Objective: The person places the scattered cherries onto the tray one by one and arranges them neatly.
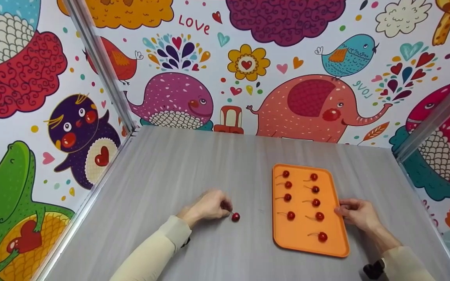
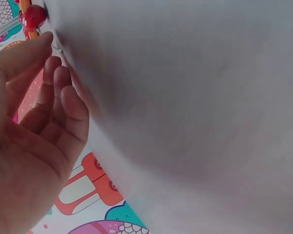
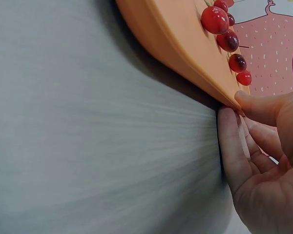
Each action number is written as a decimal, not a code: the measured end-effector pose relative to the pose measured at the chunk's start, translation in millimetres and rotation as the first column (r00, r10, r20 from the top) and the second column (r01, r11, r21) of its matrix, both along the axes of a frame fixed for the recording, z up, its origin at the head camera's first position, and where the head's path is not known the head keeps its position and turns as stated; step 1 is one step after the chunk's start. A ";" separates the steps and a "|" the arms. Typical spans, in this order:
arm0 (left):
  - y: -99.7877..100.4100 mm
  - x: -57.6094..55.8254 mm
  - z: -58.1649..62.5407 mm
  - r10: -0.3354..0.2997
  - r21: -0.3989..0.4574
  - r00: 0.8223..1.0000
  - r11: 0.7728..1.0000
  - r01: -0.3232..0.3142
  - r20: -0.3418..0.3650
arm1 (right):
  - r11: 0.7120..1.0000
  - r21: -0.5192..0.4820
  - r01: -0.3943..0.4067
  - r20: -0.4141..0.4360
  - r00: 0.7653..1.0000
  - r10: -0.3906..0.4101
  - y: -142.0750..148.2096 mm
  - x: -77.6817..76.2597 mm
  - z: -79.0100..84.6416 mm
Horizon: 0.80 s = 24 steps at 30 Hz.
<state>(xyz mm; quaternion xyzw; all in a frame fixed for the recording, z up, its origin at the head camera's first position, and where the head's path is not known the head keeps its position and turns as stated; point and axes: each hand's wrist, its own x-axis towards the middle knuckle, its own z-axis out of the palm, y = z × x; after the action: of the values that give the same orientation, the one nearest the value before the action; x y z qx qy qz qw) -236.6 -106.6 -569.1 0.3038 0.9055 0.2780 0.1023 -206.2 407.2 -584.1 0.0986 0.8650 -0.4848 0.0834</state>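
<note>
My left hand [image 1: 211,205] is low over the table, left of the tray, and pinches a red cherry [image 1: 235,217] by its thin stem between thumb and forefinger. In the left wrist view the same cherry [image 2: 34,16] shows just past the fingertips, its stem running back between them. An orange rectangular tray [image 1: 297,239] lies to the right, bearing several red cherries with stems in two columns. Its right rim is gripped by my right hand [image 1: 359,214], thumb on top and fingers under the edge, as the right wrist view shows.
The grey wood-grain table [image 1: 193,164] is enclosed by walls printed with cartoon animals. Metal posts [image 1: 108,74] stand at the back corners. In the tray's right column, the nearest cherry [image 1: 322,236] sits farther from the others.
</note>
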 end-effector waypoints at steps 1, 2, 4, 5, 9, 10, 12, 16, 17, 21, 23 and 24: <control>0.1 -0.2 -0.7 0.004 -0.009 1.000 1.000 -0.004 -0.004 | 1.000 0.001 0.000 0.002 1.000 0.000 0.2 -0.2 -0.2; 0.3 -0.4 -1.4 0.008 -0.018 1.000 1.000 -0.008 -0.006 | 1.000 0.000 0.002 0.004 1.000 -0.002 0.4 -0.4 -0.3; 0.6 0.2 -2.2 0.014 -0.033 1.000 0.999 -0.014 -0.010 | 1.000 -0.006 0.007 0.010 1.000 -0.007 0.7 -0.9 -1.0; 0.9 0.5 -2.3 0.016 -0.039 1.000 0.999 -0.017 -0.011 | 1.000 -0.010 0.007 0.011 1.000 -0.007 1.0 -1.2 -1.5; 1.7 2.6 -1.9 0.023 -0.055 1.000 0.998 -0.024 -0.010 | 1.000 -0.024 0.009 0.006 1.000 -0.009 1.1 -1.3 -2.2; 2.0 2.7 -2.0 0.020 -0.053 1.000 0.998 -0.021 -0.011 | 1.000 -0.027 0.009 0.005 1.000 -0.009 1.0 -1.2 -2.4; 2.7 2.7 -2.3 0.016 -0.043 1.000 0.999 -0.017 -0.018 | 1.000 -0.025 0.008 0.002 1.000 -0.008 0.8 -0.9 -2.3; 4.0 2.4 -2.8 0.009 -0.016 0.999 1.000 -0.009 -0.040 | 1.000 -0.010 0.004 -0.001 1.000 -0.004 0.6 -0.5 -2.8; 4.3 2.4 -2.7 0.011 -0.012 0.999 1.000 -0.011 -0.042 | 1.000 -0.006 0.004 -0.001 1.000 -0.004 0.5 -0.5 -2.9; 5.3 2.6 -2.6 0.013 -0.002 0.999 1.000 -0.013 -0.043 | 1.000 0.000 0.006 0.007 1.000 -0.006 0.2 -0.7 -2.1; 6.0 2.6 -2.1 0.013 0.005 0.999 1.000 -0.013 -0.040 | 1.000 0.003 0.004 0.008 1.000 -0.004 0.4 -1.0 -1.5; 6.5 2.6 -2.0 0.012 0.008 0.999 1.000 -0.012 -0.040 | 1.000 0.006 0.001 0.009 1.000 -0.001 0.6 -1.0 -1.3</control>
<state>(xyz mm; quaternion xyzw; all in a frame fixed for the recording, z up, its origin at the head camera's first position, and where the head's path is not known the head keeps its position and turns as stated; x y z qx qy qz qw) -234.0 -100.1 -571.1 0.3042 0.9081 0.2760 0.0812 -207.3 407.8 -585.4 0.1015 0.8660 -0.4818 0.0870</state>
